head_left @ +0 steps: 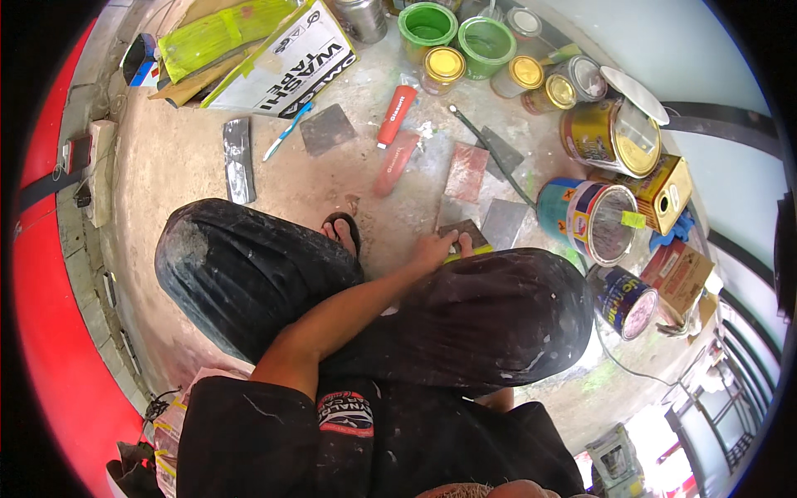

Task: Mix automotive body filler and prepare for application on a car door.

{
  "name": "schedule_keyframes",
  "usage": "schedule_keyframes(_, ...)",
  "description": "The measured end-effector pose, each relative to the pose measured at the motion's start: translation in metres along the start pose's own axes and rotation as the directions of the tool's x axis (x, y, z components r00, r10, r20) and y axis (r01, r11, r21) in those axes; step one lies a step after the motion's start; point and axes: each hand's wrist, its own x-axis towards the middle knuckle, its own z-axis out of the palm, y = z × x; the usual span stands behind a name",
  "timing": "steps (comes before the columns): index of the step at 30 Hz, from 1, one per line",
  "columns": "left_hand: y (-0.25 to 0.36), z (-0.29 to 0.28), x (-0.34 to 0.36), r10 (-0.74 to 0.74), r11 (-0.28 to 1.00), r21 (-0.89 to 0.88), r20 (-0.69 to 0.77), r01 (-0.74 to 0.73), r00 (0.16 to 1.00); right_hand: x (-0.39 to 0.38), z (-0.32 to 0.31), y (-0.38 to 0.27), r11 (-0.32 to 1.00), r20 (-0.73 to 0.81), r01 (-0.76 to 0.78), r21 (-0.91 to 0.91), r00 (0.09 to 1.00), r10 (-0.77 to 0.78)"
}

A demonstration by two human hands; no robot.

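My left hand (pixel 436 251) reaches across my lap to the ground beside my right knee, its fingers wrapped on a dark sanding block with a yellow edge (pixel 457 229). Just beyond lie grey sanding sheets (pixel 504 225), a reddish sheet (pixel 466 173) and a long dark rod (pixel 490 149). Two red tubes (pixel 397 116) lie farther ahead, near a blue-and-white brush (pixel 287 131), another dark sheet (pixel 327 129) and a dark strip (pixel 238 162). My right hand is hidden under my leg and body; only a patch of that arm (pixel 496 401) shows. My sandalled foot (pixel 344 232) rests on the ground.
Paint cans (pixel 585 220) line the right side, with cartons (pixel 668 278) and a cable (pixel 631 369). Green tubs (pixel 486 46) and small yellow-lidded cans (pixel 442 70) stand at the back, beside a cardboard box (pixel 282 70). A red panel (pixel 46 315) edges the left side.
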Motion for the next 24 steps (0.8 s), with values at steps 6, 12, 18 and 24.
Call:
schedule_keyframes(6, 0.047, -0.017, 0.028, -0.025, 0.973, -0.228, -0.051, 0.012, 0.998, 0.031, 0.022, -0.044, 0.999, 0.246, 0.050, 0.002, 0.968, -0.049)
schedule_keyframes(12, 0.015, -0.013, 0.001, 0.058, 0.998, 0.017, 0.026, -0.058, 0.998, 0.034, 0.020, -0.069, 0.995, 0.256, -0.093, -0.021, 0.962, 0.095)
schedule_keyframes(18, 0.057, -0.025, 0.021, -0.144, 0.910, -0.334, 0.301, 0.246, 0.943, 0.022, 0.002, -0.037, 0.994, 0.230, -0.078, -0.080, 0.969, 0.095)
schedule_keyframes(24, 0.015, -0.007, 0.032, 0.077, 0.974, -0.217, 0.039, -0.067, 0.996, 0.018, 0.006, -0.065, 0.968, 0.341, 0.152, -0.200, 0.937, -0.076)
